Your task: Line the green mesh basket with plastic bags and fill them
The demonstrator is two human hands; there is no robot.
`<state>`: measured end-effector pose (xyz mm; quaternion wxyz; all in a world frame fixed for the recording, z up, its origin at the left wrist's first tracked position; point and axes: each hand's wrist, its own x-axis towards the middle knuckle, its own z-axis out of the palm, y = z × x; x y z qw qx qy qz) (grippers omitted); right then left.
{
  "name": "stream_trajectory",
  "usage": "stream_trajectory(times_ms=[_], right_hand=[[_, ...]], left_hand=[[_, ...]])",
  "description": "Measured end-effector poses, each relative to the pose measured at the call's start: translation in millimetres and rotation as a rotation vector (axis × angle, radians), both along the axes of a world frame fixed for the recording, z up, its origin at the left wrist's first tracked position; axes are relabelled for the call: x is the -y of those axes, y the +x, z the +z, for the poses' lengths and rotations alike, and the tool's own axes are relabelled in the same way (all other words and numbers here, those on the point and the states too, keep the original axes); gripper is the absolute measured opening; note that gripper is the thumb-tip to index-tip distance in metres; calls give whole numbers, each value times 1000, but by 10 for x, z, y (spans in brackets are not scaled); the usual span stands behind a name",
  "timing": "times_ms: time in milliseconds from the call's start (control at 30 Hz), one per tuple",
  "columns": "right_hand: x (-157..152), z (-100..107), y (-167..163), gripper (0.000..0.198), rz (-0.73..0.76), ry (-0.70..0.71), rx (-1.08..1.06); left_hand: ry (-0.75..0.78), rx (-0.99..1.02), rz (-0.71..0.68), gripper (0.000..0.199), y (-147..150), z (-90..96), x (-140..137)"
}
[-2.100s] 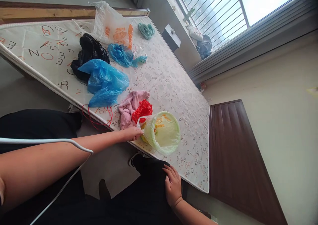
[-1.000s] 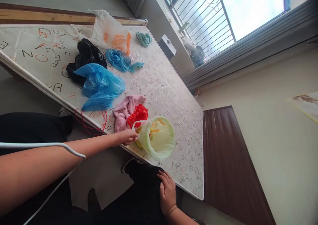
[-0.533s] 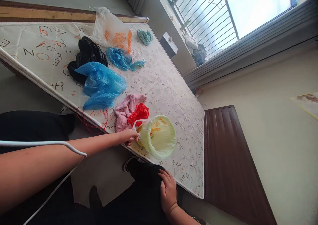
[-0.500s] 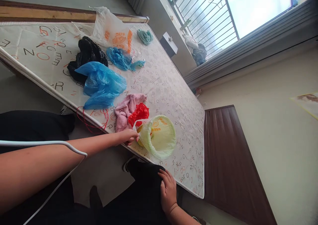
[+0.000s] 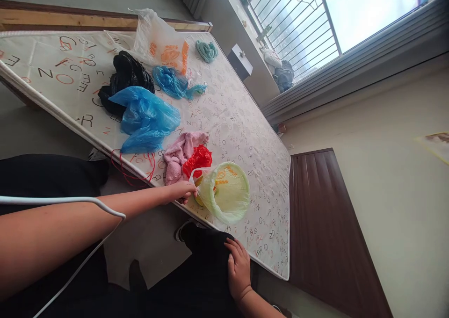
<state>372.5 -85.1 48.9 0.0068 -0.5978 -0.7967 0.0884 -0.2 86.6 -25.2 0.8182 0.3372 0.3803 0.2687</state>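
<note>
My left hand point(image 5: 185, 191) is closed on the handle of a thin white plastic bag point(image 5: 206, 191). The bag lines a small yellow-green basket point(image 5: 247, 191) lying on its side near the mattress edge, its round mouth facing right; orange print shows on the bag. Just beyond that hand are a crumpled red plastic bag point(image 5: 198, 159) and a pink towel point(image 5: 175, 166), touching each other. My right hand point(image 5: 239, 266) rests on my dark-trousered knee with its fingers stretched out, holding nothing.
On the letter-printed mattress point(image 5: 231, 117) lie blue bags point(image 5: 149, 124), a black bag point(image 5: 131, 72), a white bag with orange print point(image 5: 157, 37) and a teal coiled cloth point(image 5: 206, 51). Red string point(image 5: 150, 168) hangs over the edge. A white cable point(image 5: 70, 199) crosses my left arm.
The whole view has shifted very slightly to the right. Both hands, the bag and the basket keep their places relative to one another.
</note>
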Motion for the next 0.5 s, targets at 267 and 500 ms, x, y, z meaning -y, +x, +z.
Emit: stream_trajectory(times_ms=[267, 500], right_hand=[[6, -6, 7, 43, -21, -14, 2], [-2, 9, -5, 44, -13, -6, 4]], left_hand=[[-52, -28, 24, 20, -19, 65, 28], [-4, -17, -14, 25, -3, -69, 11]])
